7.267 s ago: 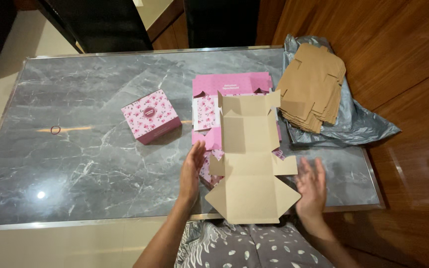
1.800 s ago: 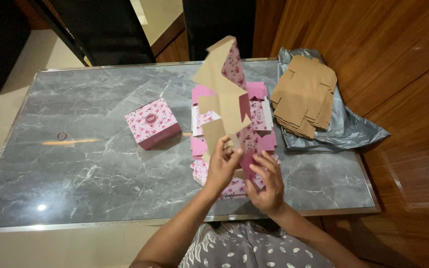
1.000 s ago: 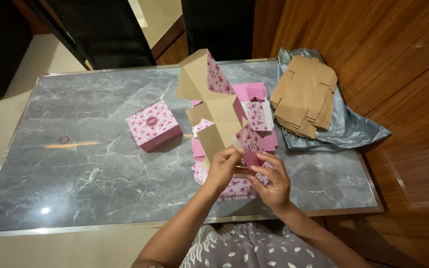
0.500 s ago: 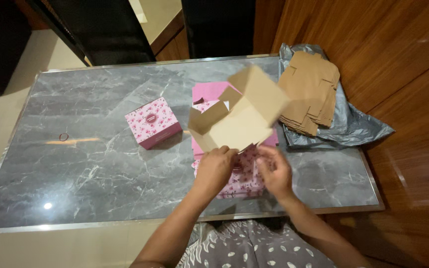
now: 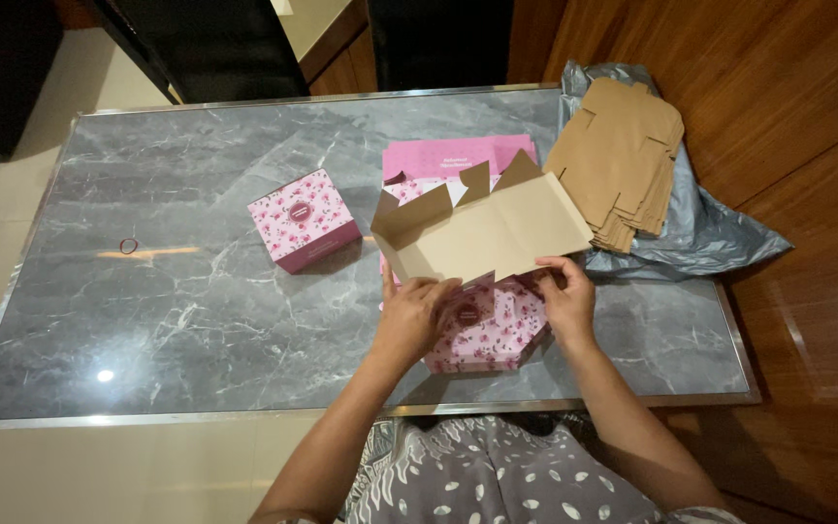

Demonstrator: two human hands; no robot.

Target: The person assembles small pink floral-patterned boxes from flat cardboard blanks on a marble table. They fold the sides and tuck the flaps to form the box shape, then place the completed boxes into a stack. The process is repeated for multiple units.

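A half-folded cardboard box blank point(image 5: 482, 233), brown inside and pink floral outside, is held low over the table in both hands. My left hand point(image 5: 416, 312) grips its near left edge. My right hand point(image 5: 566, 296) pinches its near right edge. The blank's pink floral panel point(image 5: 489, 335) hangs toward me between the hands. Under it lies a stack of flat pink blanks point(image 5: 458, 160). A finished pink floral box point(image 5: 305, 219) stands closed to the left of my hands.
A pile of flat brown blanks point(image 5: 623, 160) rests on a grey plastic bag point(image 5: 710, 233) at the right end of the grey marble table point(image 5: 167, 311). A small rubber band point(image 5: 129, 245) lies far left. Dark chairs stand beyond the far edge.
The blank was flat on the table, then lifted upright and folded. Since half a second ago it has come down lower, with its side walls standing up and the floral panel toward me.
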